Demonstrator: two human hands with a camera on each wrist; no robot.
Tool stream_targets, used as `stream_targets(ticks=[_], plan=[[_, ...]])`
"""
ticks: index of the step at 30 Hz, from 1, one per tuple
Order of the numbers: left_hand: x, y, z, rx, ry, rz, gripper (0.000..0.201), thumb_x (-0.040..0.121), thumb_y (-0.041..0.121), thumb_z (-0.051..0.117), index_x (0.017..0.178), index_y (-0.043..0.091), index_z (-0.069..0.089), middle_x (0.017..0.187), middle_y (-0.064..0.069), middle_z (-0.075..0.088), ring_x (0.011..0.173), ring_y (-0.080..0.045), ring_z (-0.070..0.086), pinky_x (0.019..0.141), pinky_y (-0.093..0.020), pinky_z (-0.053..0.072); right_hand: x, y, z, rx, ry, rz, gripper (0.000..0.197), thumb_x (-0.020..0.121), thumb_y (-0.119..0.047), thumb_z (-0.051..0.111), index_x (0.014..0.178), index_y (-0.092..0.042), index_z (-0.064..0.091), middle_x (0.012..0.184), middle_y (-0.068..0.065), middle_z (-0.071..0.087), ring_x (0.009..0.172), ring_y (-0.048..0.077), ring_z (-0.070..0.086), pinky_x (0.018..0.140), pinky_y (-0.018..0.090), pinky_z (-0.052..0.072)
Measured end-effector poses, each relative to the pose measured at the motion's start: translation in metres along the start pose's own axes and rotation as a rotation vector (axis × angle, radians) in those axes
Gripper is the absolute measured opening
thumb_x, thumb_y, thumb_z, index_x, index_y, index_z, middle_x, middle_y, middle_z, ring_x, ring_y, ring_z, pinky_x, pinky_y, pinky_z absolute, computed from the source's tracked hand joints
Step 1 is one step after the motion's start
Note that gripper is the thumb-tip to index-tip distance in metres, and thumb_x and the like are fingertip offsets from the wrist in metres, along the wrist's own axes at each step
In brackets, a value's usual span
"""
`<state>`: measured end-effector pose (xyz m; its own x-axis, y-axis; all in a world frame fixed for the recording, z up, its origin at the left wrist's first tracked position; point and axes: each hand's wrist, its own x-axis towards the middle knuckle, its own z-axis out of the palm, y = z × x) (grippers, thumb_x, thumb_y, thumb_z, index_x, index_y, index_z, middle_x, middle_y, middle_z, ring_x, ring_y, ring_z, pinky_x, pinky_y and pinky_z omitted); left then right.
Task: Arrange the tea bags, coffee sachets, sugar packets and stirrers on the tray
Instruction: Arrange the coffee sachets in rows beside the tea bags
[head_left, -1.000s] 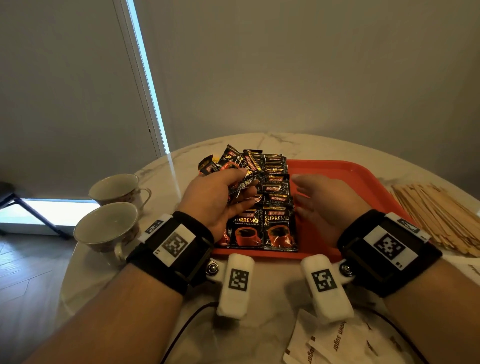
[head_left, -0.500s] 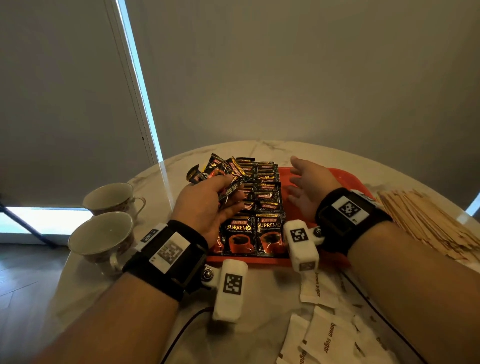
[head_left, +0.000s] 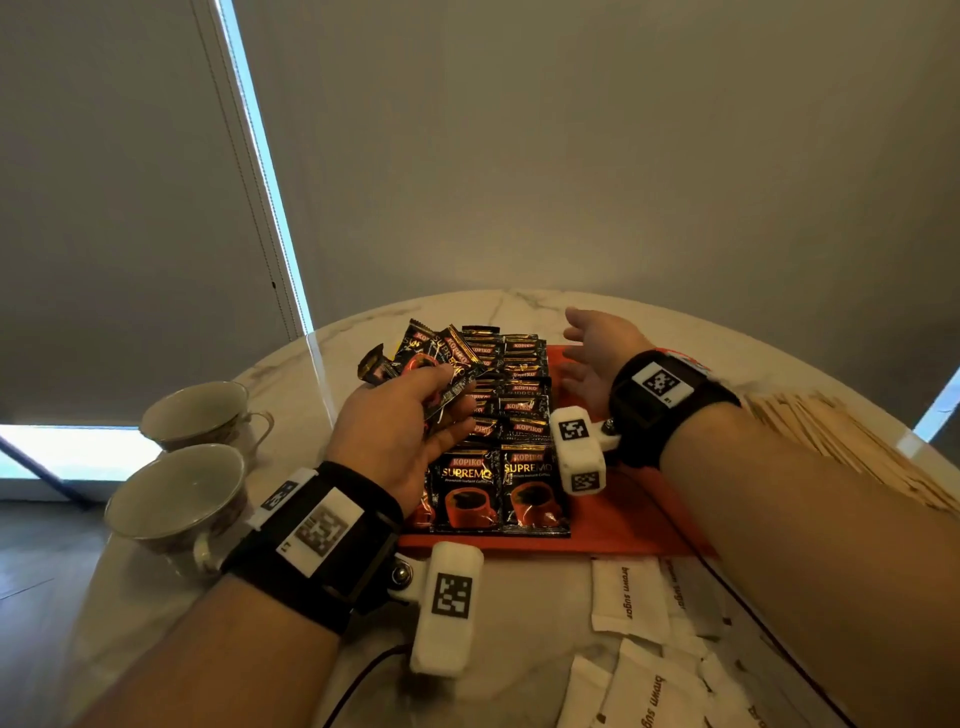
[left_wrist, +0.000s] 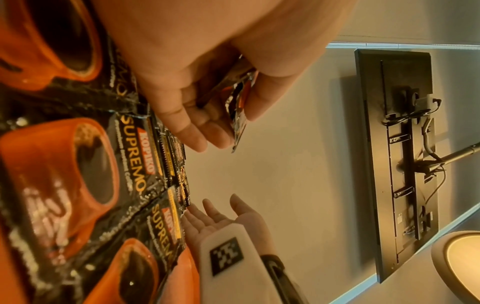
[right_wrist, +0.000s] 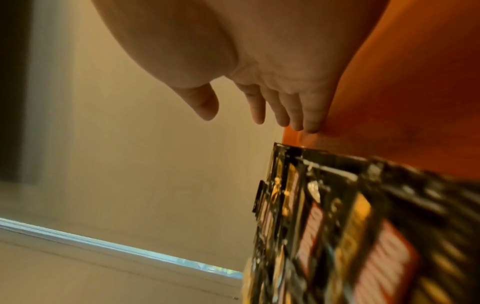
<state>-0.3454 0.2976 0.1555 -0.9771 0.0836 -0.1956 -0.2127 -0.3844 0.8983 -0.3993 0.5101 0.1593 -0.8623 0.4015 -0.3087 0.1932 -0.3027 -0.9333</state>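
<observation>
Two hands over the red tray (head_left: 618, 525), the right hand (head_left: 597, 358) now farther toward 12 o'clock.
The left hand (head_left: 400, 431) pinches several coffee sachets (head_left: 441, 358) above the sachet rows (head_left: 511, 410); the right hand's fingers are spread, holding nothing, at the rows' 3 o'clock side.

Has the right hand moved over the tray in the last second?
Yes. The right hand has gone from over the near middle of the tray toward its far edge, beside the laid coffee sachets, fingers open.
</observation>
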Motion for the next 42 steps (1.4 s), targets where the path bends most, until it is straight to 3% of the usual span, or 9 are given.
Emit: stream_targets(ticks=[7, 12, 16, 18, 20, 23, 25, 31, 42], plan=[[0.002, -0.001, -0.001, 0.006, 0.001, -0.004, 0.013, 0.097, 0.01, 0.069, 0.108, 0.004, 0.069, 0.114, -0.022, 0.075, 0.074, -0.02, 0.074, 0.069, -0.036, 0.066, 0.01, -0.008, 0.007, -0.086, -0.034, 0.03, 0.041, 0.103, -0.035, 0.054, 0.134, -0.008, 0.053, 0.117, 0.013, 0.063, 0.113, 0.029, 0.063, 0.108, 0.048, 0.047], [0.005, -0.002, -0.003, 0.006, -0.013, -0.008, 0.012, 0.095, 0.008, 0.071, 0.105, 0.003, 0.071, 0.097, -0.014, 0.077, 0.074, -0.019, 0.074, 0.068, -0.034, 0.065, 0.005, -0.011, -0.001, -0.136, -0.001, -0.103, 0.048, 0.097, -0.037, 0.06, 0.138, -0.011, 0.055, 0.138, 0.013, 0.059, 0.124, 0.032, 0.06, 0.106, 0.048, 0.05], [0.003, -0.001, -0.002, -0.008, -0.054, -0.024, 0.009, 0.091, 0.006, 0.075, 0.1, 0.005, 0.073, 0.074, -0.004, 0.077, 0.071, -0.015, 0.074, 0.07, -0.033, 0.064, -0.042, -0.008, 0.006, -0.148, -0.222, -0.223, 0.027, 0.096, -0.023, 0.068, 0.118, -0.007, 0.066, 0.107, 0.007, 0.07, 0.089, 0.017, 0.067, 0.08, 0.032, 0.054], [0.0, -0.001, -0.001, -0.013, -0.08, -0.015, 0.012, 0.089, 0.005, 0.076, 0.1, 0.007, 0.073, 0.076, -0.003, 0.078, 0.07, -0.015, 0.074, 0.07, -0.032, 0.062, -0.068, -0.002, 0.011, -0.229, -0.391, -0.231, 0.026, 0.093, -0.022, 0.071, 0.112, -0.004, 0.07, 0.094, 0.006, 0.07, 0.072, 0.014, 0.063, 0.066, 0.029, 0.049], [-0.004, 0.0, 0.0, -0.014, -0.114, 0.007, 0.014, 0.089, 0.008, 0.076, 0.102, 0.009, 0.074, 0.08, -0.003, 0.078, 0.075, -0.017, 0.073, 0.071, -0.033, 0.062, -0.081, 0.004, 0.013, -0.318, -0.443, -0.276, 0.018, 0.091, -0.017, 0.073, 0.106, -0.007, 0.072, 0.09, 0.007, 0.071, 0.068, 0.015, 0.062, 0.064, 0.03, 0.047], [-0.01, 0.003, 0.002, -0.038, -0.107, 0.045, 0.021, 0.092, 0.03, 0.076, 0.105, 0.014, 0.074, 0.086, -0.005, 0.079, 0.079, -0.021, 0.074, 0.073, -0.039, 0.063, -0.085, 0.007, 0.012, -0.311, -0.415, -0.34, 0.009, 0.091, -0.011, 0.072, 0.099, -0.01, 0.073, 0.091, 0.01, 0.071, 0.067, 0.017, 0.061, 0.065, 0.035, 0.047], [-0.011, 0.005, 0.003, -0.065, -0.053, 0.056, 0.029, 0.094, 0.038, 0.073, 0.109, 0.014, 0.071, 0.096, -0.009, 0.078, 0.085, -0.025, 0.075, 0.07, -0.04, 0.065, -0.084, 0.007, 0.01, -0.299, -0.391, -0.357, 0.007, 0.09, -0.009, 0.073, 0.097, -0.011, 0.073, 0.086, 0.006, 0.071, 0.062, 0.012, 0.06, 0.058, 0.027, 0.048], [-0.009, 0.005, 0.0, 0.001, -0.025, 0.125, 0.011, 0.095, 0.018, 0.072, 0.105, 0.014, 0.071, 0.091, -0.004, 0.081, 0.085, -0.02, 0.079, 0.061, -0.035, 0.064, -0.082, 0.003, 0.007, -0.128, -0.317, -0.312, 0.009, 0.087, -0.006, 0.076, 0.092, -0.004, 0.069, 0.074, 0.007, 0.068, 0.056, 0.012, 0.06, 0.052, 0.024, 0.053], [0.004, 0.021, -0.012, -0.089, 0.141, 0.238, 0.015, 0.1, 0.024, 0.067, 0.099, 0.01, 0.073, 0.082, -0.003, 0.076, 0.068, -0.01, 0.068, 0.065, -0.03, 0.059, -0.075, 0.01, 0.007, -0.283, -0.209, -0.236, 0.008, 0.089, 0.002, 0.069, 0.089, -0.005, 0.074, 0.075, 0.008, 0.066, 0.051, 0.008, 0.054, 0.051, 0.024, 0.046]])
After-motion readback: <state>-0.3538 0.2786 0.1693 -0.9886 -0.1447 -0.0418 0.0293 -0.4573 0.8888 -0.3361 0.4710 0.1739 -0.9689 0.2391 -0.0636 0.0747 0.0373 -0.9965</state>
